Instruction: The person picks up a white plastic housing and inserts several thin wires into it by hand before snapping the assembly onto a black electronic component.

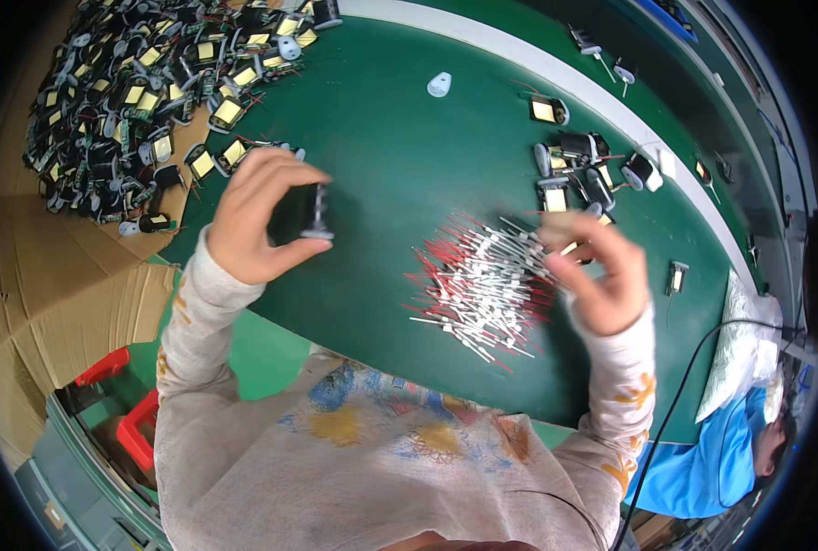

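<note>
Black component (304, 213) was pinched firm in left hand (257, 219); right hand (600, 271) nipped a thin lead off sleeved-wire pile (482, 280). Risk: lead slips, grip's narrow.

Green table (381, 156), red-and-white wire pieces (482, 280), black-and-yellow parts (134, 101), brown cardboard (51, 294).

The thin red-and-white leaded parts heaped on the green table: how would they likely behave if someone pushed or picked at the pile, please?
The leaded parts look light, so a push would probably scatter them. Their thin leads may bend or tangle. The right hand hovers over the heap; pinching single pieces seems fiddly.
</note>
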Demonstrator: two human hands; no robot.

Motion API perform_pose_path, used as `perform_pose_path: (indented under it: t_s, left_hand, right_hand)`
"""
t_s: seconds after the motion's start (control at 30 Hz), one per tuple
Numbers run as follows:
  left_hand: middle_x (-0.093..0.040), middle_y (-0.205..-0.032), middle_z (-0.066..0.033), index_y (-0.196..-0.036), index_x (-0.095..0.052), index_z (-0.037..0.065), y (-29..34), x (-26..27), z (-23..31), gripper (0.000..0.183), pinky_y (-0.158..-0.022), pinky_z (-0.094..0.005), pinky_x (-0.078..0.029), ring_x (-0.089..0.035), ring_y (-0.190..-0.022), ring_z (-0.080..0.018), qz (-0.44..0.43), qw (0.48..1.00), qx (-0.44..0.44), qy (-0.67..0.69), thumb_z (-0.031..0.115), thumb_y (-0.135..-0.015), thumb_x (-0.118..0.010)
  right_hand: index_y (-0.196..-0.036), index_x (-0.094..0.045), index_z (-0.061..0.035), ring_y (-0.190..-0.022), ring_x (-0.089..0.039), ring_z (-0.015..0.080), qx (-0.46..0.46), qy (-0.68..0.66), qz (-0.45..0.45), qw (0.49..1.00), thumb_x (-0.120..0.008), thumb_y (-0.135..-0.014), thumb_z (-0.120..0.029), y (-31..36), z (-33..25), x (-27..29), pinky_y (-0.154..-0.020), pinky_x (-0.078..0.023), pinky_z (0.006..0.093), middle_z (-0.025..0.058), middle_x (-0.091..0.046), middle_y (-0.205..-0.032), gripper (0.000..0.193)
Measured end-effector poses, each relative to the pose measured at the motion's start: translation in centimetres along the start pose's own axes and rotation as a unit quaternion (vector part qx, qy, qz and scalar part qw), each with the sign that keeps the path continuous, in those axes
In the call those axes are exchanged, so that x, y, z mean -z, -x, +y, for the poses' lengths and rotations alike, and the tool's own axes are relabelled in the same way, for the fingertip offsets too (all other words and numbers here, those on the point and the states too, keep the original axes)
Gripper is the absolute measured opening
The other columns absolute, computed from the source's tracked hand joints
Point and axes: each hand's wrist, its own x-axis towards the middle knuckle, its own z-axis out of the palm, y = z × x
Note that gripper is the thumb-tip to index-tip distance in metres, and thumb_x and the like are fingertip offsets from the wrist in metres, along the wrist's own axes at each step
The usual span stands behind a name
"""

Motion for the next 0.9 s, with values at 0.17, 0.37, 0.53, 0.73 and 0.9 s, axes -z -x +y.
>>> perform_pose_path:
  t_s: [0.17,0.37,0.53,0.73,0.9]
  left_hand:
    - [-0.051,-0.085,-0.0085,-0.124,-0.054,0.000,-5.6,-3.8,3.5,0.058,-0.075,-0.0319,-0.038,-0.045,-0.079,-0.0226,0.039,0.972,-0.043,0.229,0.034,-0.078,-0.063]
    - [-0.051,-0.085,-0.0008,-0.103,-0.058,0.001,-7.5,-6.7,6.1,0.030,-0.070,-0.0230,-0.037,-0.045,-0.075,-0.0093,0.093,0.830,0.034,0.549,0.024,-0.084,-0.061]
    - [-0.053,-0.086,-0.0047,-0.098,-0.058,-0.004,-7.6,-6.9,6.1,0.061,-0.069,-0.0234,-0.040,-0.051,-0.076,-0.0108,0.086,0.875,0.071,0.472,0.054,-0.081,-0.057]
    - [-0.054,-0.095,-0.0028,-0.107,-0.051,0.003,-7.1,-7.9,5.4,0.047,-0.072,-0.0219,-0.044,-0.055,-0.084,-0.0096,0.118,0.849,0.079,0.510,0.007,-0.068,-0.078]
    - [-0.049,-0.099,-0.0029,-0.094,-0.050,0.007,-7.0,-7.7,5.6,0.041,-0.062,-0.0197,-0.045,-0.055,-0.082,-0.0089,0.100,0.869,0.072,0.479,-0.003,-0.064,-0.076]
  right_hand:
    - [-0.093,-0.064,-0.0076,-0.078,-0.059,0.0267,0.083,0.156,-0.050,0.983,-0.067,-0.070,-0.002,0.8,1.2,-2.9,-0.070,-0.049,0.0346,0.0080,-0.066,-0.086,0.023]
    - [-0.086,-0.065,-0.0077,-0.080,-0.057,0.0264,0.130,0.213,-0.052,0.967,-0.065,-0.071,-0.005,0.7,0.8,-4.2,-0.068,-0.049,0.0359,0.0068,-0.060,-0.079,0.015]
    - [-0.085,-0.066,-0.0081,-0.075,-0.057,0.0273,0.111,0.232,-0.045,0.965,-0.063,-0.070,-0.004,0.9,2.1,-4.4,-0.068,-0.049,0.0361,0.0077,-0.059,-0.077,0.016]
    - [-0.085,-0.066,-0.0067,-0.075,-0.060,0.0274,0.105,0.155,-0.009,0.982,-0.063,-0.072,0.003,0.2,0.8,-1.0,-0.066,-0.049,0.0341,0.0088,-0.063,-0.080,0.017]
    - [-0.088,-0.059,0.0053,-0.078,-0.059,0.0199,0.075,-0.227,0.051,0.970,-0.056,-0.082,0.006,0.4,1.1,2.5,-0.079,-0.051,0.0364,0.0126,-0.059,-0.085,0.008]
